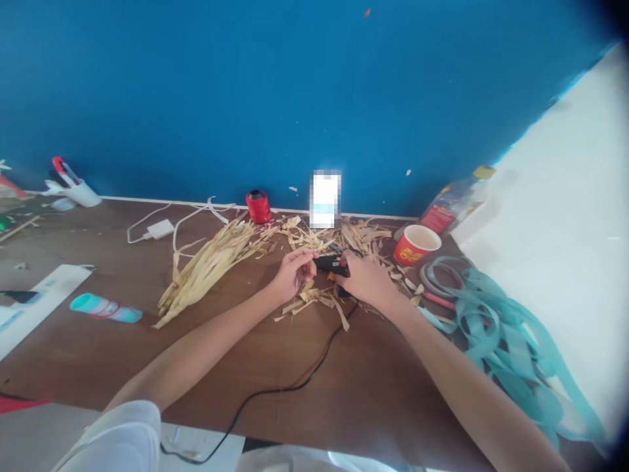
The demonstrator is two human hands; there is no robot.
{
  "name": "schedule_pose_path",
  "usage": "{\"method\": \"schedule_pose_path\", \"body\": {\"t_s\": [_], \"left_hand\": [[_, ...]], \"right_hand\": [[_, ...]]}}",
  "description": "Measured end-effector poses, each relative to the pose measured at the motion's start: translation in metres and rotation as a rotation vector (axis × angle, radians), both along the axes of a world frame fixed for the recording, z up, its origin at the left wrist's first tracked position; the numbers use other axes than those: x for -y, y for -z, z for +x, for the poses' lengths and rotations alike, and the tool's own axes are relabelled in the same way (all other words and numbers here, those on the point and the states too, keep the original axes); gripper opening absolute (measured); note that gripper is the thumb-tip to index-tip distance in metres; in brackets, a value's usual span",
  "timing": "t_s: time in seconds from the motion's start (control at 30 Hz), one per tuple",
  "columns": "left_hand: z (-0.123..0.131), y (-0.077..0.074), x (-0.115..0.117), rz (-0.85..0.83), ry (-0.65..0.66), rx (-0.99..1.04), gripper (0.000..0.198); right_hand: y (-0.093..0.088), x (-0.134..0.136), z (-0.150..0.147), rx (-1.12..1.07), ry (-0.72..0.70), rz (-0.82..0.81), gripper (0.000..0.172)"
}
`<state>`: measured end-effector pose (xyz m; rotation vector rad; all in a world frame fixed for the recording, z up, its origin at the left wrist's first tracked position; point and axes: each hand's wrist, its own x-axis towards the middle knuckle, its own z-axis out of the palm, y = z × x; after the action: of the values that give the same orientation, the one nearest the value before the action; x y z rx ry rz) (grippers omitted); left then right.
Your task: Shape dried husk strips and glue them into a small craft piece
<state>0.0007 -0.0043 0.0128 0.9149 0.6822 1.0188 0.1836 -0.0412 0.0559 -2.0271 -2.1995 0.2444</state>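
Note:
My right hand (pixel 366 278) is wrapped round a black glue gun (pixel 332 265) whose nozzle points left; its black cord (pixel 295 383) trails back over the brown table (pixel 236 354) toward me. My left hand (pixel 293 272) is pinched at the gun's tip, its fingers closed on a small pale strip that I cannot make out clearly. Both hands hover over a scatter of dried straw-coloured leaf strips (pixel 314 298). A longer bundle of the same strips (pixel 206 269) lies to the left of my left hand.
A red paper cup (pixel 415 244) and coils of teal ribbon (pixel 496 321) lie to the right. A small red can (pixel 258 206), a white charger with cable (pixel 160 229), a plastic bottle (pixel 455 203) and a teal tube (pixel 105 308) also sit on the table against the blue wall.

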Motion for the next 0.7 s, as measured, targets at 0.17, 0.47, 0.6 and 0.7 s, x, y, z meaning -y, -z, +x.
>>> {"method": "schedule_pose_path", "body": {"t_s": [0.17, 0.47, 0.6, 0.7], "left_hand": [[-0.008, -0.008, -0.011, -0.230, -0.022, 0.254, 0.011], [-0.015, -0.059, -0.003, -0.208, 0.006, 0.364, 0.006], [-0.016, -0.068, 0.002, -0.125, -0.013, 0.288, 0.007], [-0.014, -0.057, -0.002, -0.124, 0.013, 0.343, 0.007]], "right_hand": [[-0.003, -0.004, 0.001, -0.044, 0.019, 0.014, 0.027], [-0.015, -0.005, 0.010, -0.137, 0.038, -0.042, 0.027], [-0.021, -0.005, 0.011, -0.201, 0.018, -0.066, 0.026], [-0.025, -0.004, 0.009, -0.355, -0.042, -0.138, 0.028]]}}
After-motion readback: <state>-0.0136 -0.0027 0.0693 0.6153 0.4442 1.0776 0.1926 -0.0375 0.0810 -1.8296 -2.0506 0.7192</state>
